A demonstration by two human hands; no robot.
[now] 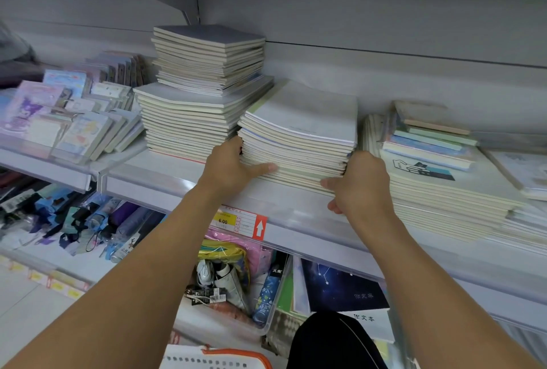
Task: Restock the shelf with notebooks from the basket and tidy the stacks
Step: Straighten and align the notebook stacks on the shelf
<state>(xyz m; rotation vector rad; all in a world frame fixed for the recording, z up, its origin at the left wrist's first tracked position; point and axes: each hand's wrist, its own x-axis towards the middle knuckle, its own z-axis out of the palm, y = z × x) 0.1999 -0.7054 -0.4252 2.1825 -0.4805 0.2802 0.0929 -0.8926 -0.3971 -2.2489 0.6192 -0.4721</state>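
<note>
Gripping the middle stack of notebooks (299, 143) on the shelf (183, 188), the left hand (233, 166) and right hand (359, 183) squeeze its ends, fingers pressed together. Uneven pressure could fan the loose upper copies (already skewed) against the taller pile (195, 120).

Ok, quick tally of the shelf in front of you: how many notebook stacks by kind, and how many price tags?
Stack held between left hand and right hand: 1
Two-tier tall stack: 1
Wide stack at right: 1
Price tag: 1
Total: 4
</note>
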